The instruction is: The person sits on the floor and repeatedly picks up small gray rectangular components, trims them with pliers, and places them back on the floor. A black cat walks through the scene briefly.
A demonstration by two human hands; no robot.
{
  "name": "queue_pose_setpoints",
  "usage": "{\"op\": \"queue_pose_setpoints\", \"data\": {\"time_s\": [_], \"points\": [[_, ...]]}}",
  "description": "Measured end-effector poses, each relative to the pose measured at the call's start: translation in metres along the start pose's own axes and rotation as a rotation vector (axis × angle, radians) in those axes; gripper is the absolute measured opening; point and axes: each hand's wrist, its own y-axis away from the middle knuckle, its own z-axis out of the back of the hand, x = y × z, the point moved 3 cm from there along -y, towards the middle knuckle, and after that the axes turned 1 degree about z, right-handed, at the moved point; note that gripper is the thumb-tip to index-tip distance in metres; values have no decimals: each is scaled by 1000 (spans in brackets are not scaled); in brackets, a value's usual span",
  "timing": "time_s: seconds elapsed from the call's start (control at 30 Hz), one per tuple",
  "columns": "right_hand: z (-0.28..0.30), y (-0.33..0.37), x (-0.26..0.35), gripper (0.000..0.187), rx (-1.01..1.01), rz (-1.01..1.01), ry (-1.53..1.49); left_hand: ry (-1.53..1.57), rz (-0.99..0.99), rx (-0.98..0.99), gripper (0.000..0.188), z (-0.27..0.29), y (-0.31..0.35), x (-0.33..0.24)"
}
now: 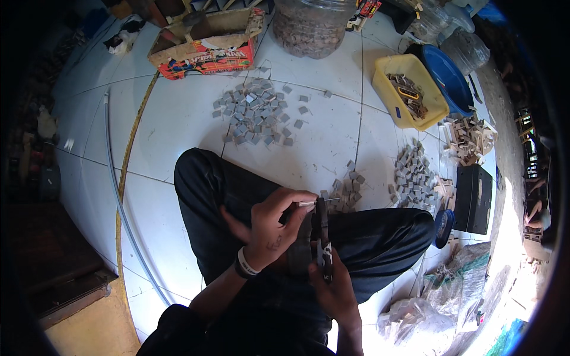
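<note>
I sit cross-legged on the floor in dark trousers. My left hand (pixel 278 221), fingers pinched, grips a small pale block (pixel 307 203) with a thin metal pin (pixel 331 200) sticking out to the right. My right hand (pixel 333 288) is wrapped round a long dark hand tool (pixel 323 237) with a black and white handle; its exact kind is not clear. The tool's far end meets the pin beside the block. Beyond my right knee lie small grey square pieces (pixel 411 175), and a few more (pixel 349 188) sit just past the tool.
A larger pile of grey pieces (pixel 254 113) lies ahead, near a red cardboard box (pixel 208 61) and a big clear plastic jar (pixel 309 29). At the right are a yellow basin (pixel 386 89), a blue basin (pixel 454 83) and pale wood pieces (pixel 469 139). A grey tube (pixel 116 184) runs along the left.
</note>
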Motion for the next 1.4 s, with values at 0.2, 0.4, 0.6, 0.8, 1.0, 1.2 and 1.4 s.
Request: {"op": "queue_pose_setpoints", "data": {"time_s": [0.2, 0.4, 0.6, 0.8, 1.0, 1.2, 1.4], "points": [[-3, -3, -4, 42, 340, -234, -749, 523, 221, 31, 30, -2, 4, 13], [-24, -9, -2, 40, -131, 155, 275, 191, 94, -76, 25, -1, 14, 10], [-23, -12, -9, 44, -142, 208, 350, 191, 204, -57, 24, 3, 21, 15], [-12, -8, -11, 53, -228, 234, 340, 574, 522, -57, 26, 15, 14, 20], [-1, -4, -8, 60, -162, 302, 364, 654, 632, -14, 31, 26, 10, 7], [-3, 1, 1, 62, -51, 177, 258, 665, 652, 32, 30, 26, 11, 0], [-5, 3, 6, 60, -51, 158, 237, 660, 643, 63, 29, 27, 13, -1]]}}
